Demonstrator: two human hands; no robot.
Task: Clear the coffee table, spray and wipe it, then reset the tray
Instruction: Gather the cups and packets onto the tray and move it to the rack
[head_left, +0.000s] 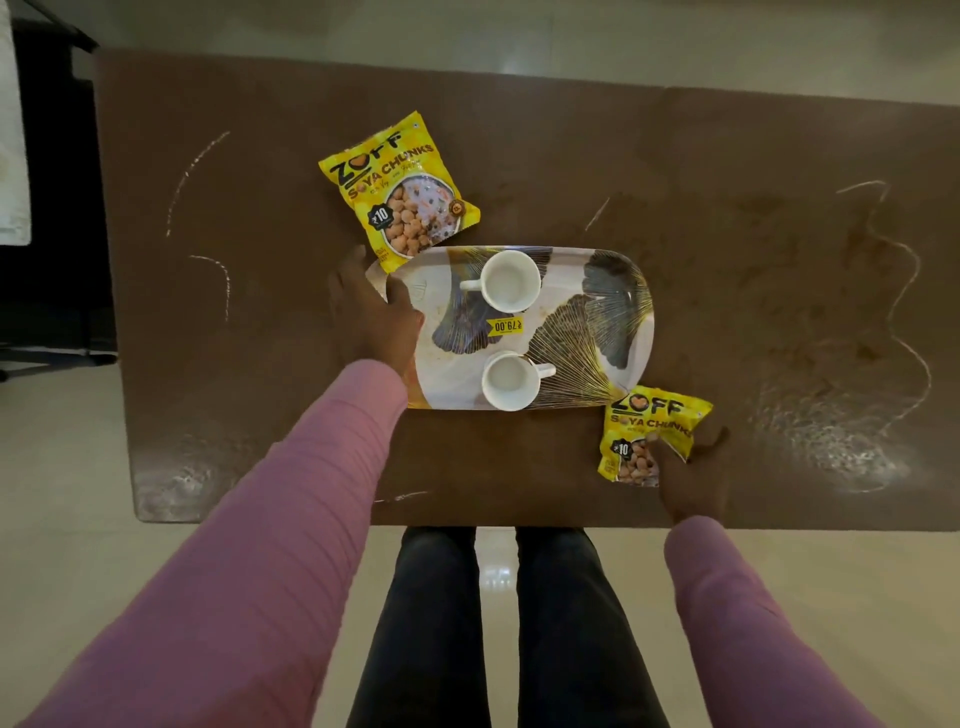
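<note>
A patterned oval tray (597, 332) sits in the middle of the brown coffee table (260, 312), carrying two empty white cups, one toward the far side (510, 280) and one toward me (511, 380). My left hand (371, 312) grips the tray's left rim, thumb over the edge. One yellow soya chunks packet (397, 187) lies beyond the tray's far left corner, its lower edge tucked at the rim. My right hand (693, 478) is closed on a second yellow packet (649, 431) at the tray's near right corner.
White chalk-like marks and dusty smears (831, 447) cover the tabletop on both sides. Dark furniture (47, 208) stands left of the table. My legs (498, 623) are at the table's near edge on a pale tiled floor.
</note>
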